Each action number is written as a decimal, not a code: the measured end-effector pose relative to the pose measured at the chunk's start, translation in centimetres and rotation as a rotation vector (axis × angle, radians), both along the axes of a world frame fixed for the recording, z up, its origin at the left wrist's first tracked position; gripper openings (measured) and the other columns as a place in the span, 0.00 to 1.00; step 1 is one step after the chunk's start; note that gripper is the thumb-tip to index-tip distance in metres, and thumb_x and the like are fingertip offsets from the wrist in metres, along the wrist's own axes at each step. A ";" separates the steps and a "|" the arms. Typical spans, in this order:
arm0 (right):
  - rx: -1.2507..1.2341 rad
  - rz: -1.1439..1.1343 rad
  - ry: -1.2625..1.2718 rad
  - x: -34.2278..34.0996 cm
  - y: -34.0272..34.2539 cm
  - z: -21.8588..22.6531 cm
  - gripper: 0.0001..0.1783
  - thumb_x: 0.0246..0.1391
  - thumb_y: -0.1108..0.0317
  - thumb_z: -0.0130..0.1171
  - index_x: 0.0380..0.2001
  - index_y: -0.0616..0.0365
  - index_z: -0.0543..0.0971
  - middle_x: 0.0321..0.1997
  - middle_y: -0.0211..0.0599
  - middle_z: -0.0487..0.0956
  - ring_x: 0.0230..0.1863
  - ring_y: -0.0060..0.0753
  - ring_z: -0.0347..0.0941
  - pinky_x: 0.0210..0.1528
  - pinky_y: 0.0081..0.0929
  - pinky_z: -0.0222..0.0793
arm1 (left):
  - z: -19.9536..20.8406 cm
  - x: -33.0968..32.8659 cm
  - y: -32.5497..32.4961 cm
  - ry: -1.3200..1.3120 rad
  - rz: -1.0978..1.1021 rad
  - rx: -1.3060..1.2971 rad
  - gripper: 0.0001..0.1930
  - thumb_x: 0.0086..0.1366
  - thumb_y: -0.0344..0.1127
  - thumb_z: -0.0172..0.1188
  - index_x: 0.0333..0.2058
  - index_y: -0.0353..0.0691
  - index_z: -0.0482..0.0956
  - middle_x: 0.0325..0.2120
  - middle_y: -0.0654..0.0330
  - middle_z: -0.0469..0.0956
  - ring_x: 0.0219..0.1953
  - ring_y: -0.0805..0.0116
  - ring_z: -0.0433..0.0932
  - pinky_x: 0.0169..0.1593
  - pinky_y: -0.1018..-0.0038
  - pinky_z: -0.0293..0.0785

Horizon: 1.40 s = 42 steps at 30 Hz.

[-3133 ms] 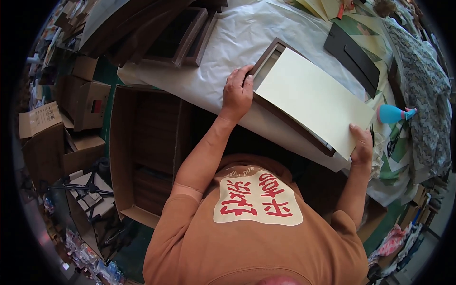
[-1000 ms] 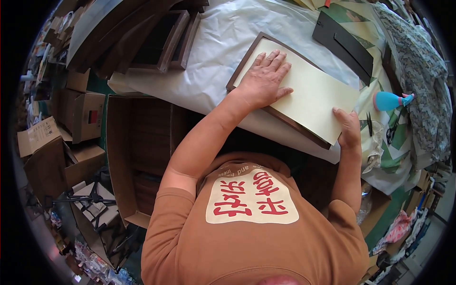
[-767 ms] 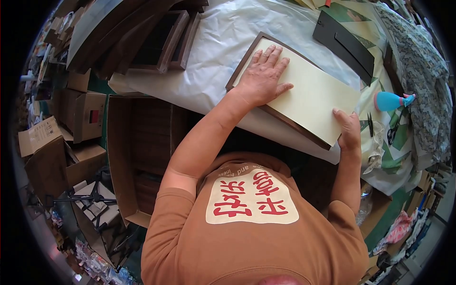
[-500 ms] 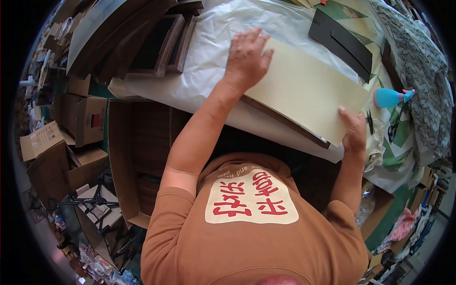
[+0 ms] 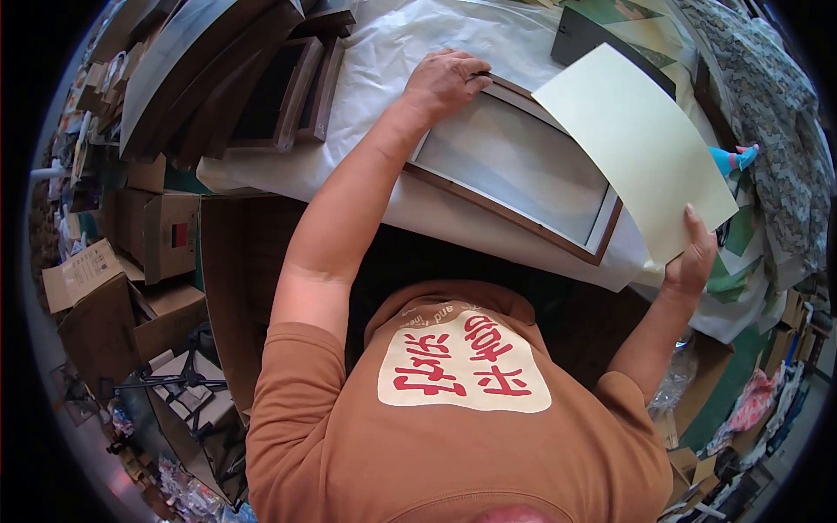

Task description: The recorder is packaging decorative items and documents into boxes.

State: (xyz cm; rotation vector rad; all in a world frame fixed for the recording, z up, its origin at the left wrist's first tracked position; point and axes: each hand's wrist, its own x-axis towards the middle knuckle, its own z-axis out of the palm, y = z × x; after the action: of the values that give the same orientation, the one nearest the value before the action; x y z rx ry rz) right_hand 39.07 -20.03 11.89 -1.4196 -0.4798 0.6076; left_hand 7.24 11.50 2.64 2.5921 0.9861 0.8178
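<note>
A brown wooden picture frame lies on the white plastic sheet, with a pale inner border and a clear pane showing inside it. At its far left corner my left hand is closed on the frame's edge. My right hand pinches the near right corner of a cream board, thumb on top and fingers beneath. The board is lifted, bent and tilted over the frame's right end, hiding that far corner. Behind the board a black backing panel is partly covered.
Dark frames are stacked at the far left of the table. To the right are a blue spray bottle, mostly hidden, and a patterned grey cloth. Open cardboard boxes stand at the left, and another box at the right.
The cream board has come up off the frame and moved right in my right hand, uncovering the pane. My left hand has gone from lying on the board to gripping the frame's corner.
</note>
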 end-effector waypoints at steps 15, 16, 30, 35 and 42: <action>-0.010 -0.027 0.045 0.2 -0.2 -0.7 0.22 0.65 0.71 0.61 0.59 0.72 0.76 0.47 0.49 0.85 0.40 0.36 0.84 0.43 0.24 0.81 | 0.4 1.0 0.6 -0.017 -0.020 -0.201 0.14 0.67 0.48 0.65 0.43 0.46 0.89 0.38 0.61 0.86 0.39 0.59 0.81 0.46 0.67 0.75; -0.013 -0.029 0.048 0.2 -0.2 -0.7 0.22 0.65 0.71 0.61 0.59 0.72 0.75 0.48 0.49 0.85 0.40 0.36 0.84 0.43 0.24 0.81 | 0.4 1.0 0.5 -0.017 -0.015 -0.209 0.14 0.67 0.48 0.65 0.43 0.46 0.89 0.38 0.61 0.86 0.39 0.59 0.81 0.46 0.67 0.75; -0.001 -0.063 0.065 -0.2 -2.4 -0.2 0.24 0.64 0.70 0.61 0.60 0.71 0.75 0.49 0.49 0.84 0.43 0.36 0.84 0.43 0.24 0.80 | 3.8 -6.0 -9.3 -0.126 -0.093 0.206 0.14 0.65 0.42 0.68 0.47 0.45 0.83 0.49 0.65 0.83 0.58 0.64 0.77 0.70 0.63 0.63; 0.010 0.007 0.067 -0.2 -1.4 -0.2 0.23 0.64 0.70 0.62 0.60 0.71 0.75 0.50 0.49 0.84 0.43 0.36 0.84 0.43 0.24 0.80 | 2.1 -9.0 -14.0 0.007 -0.175 0.162 0.10 0.64 0.37 0.68 0.42 0.44 0.82 0.48 0.64 0.83 0.56 0.65 0.79 0.69 0.63 0.65; 0.046 0.069 0.069 -2.3 -0.6 0.1 0.21 0.65 0.73 0.61 0.57 0.73 0.76 0.47 0.48 0.85 0.40 0.34 0.84 0.43 0.23 0.80 | 1.4 -9.4 -14.4 0.021 -0.229 0.169 0.08 0.64 0.34 0.67 0.39 0.42 0.80 0.48 0.64 0.83 0.54 0.65 0.82 0.65 0.65 0.71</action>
State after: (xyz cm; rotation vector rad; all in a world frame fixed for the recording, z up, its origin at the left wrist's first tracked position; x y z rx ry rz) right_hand 36.75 -20.62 11.97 -1.3378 -0.4865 0.6951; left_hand -2.18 -2.91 4.06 2.7940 0.6331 0.8478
